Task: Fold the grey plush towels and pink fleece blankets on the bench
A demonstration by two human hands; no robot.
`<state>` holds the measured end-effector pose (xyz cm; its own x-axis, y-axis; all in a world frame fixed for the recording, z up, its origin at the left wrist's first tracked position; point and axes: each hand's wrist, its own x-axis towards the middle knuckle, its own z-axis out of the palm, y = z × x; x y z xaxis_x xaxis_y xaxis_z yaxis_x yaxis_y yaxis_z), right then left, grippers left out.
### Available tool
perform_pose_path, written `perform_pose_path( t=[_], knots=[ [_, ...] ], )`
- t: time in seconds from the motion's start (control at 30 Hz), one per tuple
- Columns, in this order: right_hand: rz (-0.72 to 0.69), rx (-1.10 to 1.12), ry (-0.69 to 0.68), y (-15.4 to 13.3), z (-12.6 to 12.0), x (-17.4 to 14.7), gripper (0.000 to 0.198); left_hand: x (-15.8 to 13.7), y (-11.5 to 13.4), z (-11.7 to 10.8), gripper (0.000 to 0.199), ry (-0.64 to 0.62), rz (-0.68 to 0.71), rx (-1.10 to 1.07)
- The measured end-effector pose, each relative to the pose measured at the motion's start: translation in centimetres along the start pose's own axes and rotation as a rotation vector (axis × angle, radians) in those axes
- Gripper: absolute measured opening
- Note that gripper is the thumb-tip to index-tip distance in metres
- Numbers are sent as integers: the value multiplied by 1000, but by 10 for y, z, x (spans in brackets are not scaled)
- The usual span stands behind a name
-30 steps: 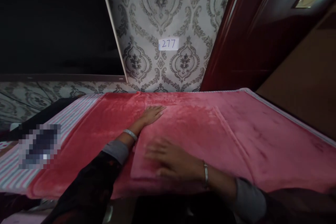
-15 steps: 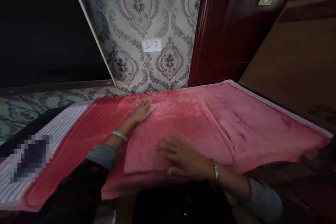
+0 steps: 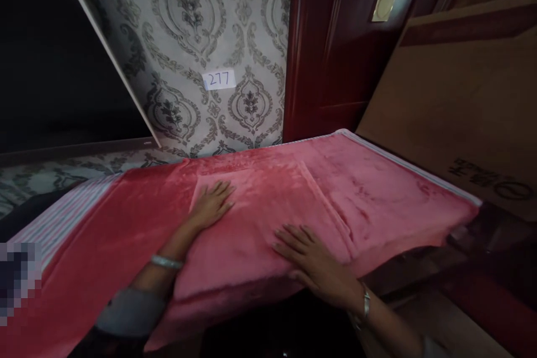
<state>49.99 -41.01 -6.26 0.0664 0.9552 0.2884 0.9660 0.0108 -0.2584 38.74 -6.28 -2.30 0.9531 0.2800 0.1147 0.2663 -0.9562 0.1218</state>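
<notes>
A pink plush blanket [image 3: 390,190] with a striped border covers the table-like surface in front of me. On its middle lies a flat, squarish pink plush piece [image 3: 247,240], apparently a folded layer of the same fabric. My left hand [image 3: 211,204] rests palm down on that piece near its far left side, fingers spread. Nearer to me, my right hand [image 3: 314,260] lies on its lower right part, with the fingers stretched out and slightly apart. Neither hand grips anything. A bracelet shows on each wrist.
A large dark screen [image 3: 62,67] stands at the left. Patterned wallpaper with a paper label reading 277 [image 3: 218,79] is behind the blanket. A cardboard box [image 3: 457,100] leans at the right, beside a dark red wooden panel [image 3: 335,56]. A pixelated patch hides something at far left.
The view has swung right. My left hand has slid nearer to me over the folded piece. My right hand, blurred before, has moved right across it and now appears sharp.
</notes>
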Motion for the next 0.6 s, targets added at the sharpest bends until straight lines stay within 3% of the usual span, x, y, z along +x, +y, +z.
perform_pose_path(
  t=[0.1,0.23,0.3,0.4,0.6],
  knots=[
    [158,63,248,25,0,-24,52,-34,-19,-2,65,208,-280,-284],
    [539,272,575,64,1,-38,60,-83,-22,0,78,388,-654,-951],
    [690,447,613,76,-1,-35,66,-98,-14,-3,77,393,-764,-1164],
    [804,625,589,83,-5,-24,72,-105,1,-11,77,361,-860,-1324],
    [908,866,534,92,-23,-3,77,-91,7,-17,67,250,-857,-1491]
  ],
)
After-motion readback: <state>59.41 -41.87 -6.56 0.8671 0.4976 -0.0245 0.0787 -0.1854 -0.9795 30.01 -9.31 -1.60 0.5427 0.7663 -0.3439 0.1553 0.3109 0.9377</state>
